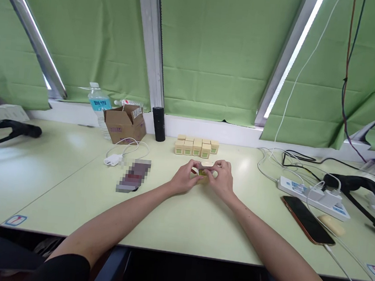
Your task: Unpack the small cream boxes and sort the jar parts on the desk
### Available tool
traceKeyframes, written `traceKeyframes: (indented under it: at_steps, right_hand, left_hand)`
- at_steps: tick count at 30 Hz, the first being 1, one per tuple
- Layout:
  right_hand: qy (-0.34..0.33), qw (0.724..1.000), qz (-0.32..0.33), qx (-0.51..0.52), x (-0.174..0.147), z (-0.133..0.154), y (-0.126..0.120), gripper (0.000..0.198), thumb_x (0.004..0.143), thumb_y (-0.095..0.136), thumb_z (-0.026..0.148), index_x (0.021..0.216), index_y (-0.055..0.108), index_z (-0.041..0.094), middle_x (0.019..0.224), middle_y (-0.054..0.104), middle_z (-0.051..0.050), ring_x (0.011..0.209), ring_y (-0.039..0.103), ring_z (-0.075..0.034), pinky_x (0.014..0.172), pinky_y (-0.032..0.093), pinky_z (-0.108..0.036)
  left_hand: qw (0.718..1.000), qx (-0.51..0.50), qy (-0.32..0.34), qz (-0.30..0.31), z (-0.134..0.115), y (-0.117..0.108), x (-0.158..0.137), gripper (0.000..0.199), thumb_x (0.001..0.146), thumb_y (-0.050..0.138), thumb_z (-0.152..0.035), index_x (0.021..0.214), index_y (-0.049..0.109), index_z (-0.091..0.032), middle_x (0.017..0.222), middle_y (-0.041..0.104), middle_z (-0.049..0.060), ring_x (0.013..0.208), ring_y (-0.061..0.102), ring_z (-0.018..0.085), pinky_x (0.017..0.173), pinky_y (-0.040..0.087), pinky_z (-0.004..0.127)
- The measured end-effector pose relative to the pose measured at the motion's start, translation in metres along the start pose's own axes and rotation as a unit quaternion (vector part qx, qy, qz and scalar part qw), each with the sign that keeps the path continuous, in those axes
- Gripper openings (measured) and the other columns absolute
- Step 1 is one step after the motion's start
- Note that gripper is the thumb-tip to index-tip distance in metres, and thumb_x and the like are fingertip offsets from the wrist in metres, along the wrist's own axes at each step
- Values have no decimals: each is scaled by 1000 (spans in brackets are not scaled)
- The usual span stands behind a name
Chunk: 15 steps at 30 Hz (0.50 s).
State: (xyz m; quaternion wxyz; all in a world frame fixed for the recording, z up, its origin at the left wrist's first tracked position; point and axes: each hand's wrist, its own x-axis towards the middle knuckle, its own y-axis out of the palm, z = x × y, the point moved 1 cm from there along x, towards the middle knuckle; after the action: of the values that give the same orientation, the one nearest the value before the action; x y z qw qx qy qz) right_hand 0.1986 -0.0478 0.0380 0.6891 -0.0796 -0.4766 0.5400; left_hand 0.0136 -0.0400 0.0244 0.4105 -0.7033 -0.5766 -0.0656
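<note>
Both hands meet over the middle of the table around a small pale-yellow box [203, 178] with a green patch. My left hand [183, 178] grips its left side, thumb and fingers closed in. From the other side my right hand [222, 179] pinches it, with the thumb toward the front. The top of the box looks greyish and shiny, and a whitish flap-like edge shows beside the left fingers. Fingers hide much of the box. Just behind stand several similar small yellow boxes [192, 148] with green labels, grouped in rows.
An opened cardboard box [125, 125], a water bottle [98, 103] and a black cylinder [159, 124] stand at the back left. A white charger [113, 159] lies near a blurred flat object [134, 177]. To the right are a power strip [313, 197], cables and a phone [307, 219].
</note>
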Motion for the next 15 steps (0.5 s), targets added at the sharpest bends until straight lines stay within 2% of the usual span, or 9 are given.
traceKeyframes:
  at_steps: [4, 9, 15]
  right_hand:
    - [7, 999, 34, -7, 3, 12, 0, 18, 90, 67, 24, 94, 83, 29, 125, 61, -10, 129, 44, -31, 81, 54, -39]
    - [10, 994, 103, -29, 9, 11, -7, 21, 94, 64, 23, 94, 84, 31, 128, 63, -8, 131, 44, -29, 82, 55, -38]
    - [-56, 981, 121, -140, 15, 11, -14, 32, 101, 52, 20, 95, 82, 26, 133, 65, -8, 135, 42, -30, 74, 56, -35]
  left_hand:
    - [1000, 16, 4, 10, -2, 2, -1, 22, 88, 65, -27, 101, 48, -25, 114, 68, 3, 103, 68, 21, 86, 58, 39]
    - [999, 38, -8, 12, -1, 2, -1, 25, 88, 65, -33, 104, 48, -26, 114, 68, 2, 101, 67, 21, 85, 58, 39]
    - [999, 52, -9, 6, 3, 3, -1, 26, 88, 66, -31, 105, 47, -26, 115, 69, 2, 100, 67, 21, 82, 57, 38]
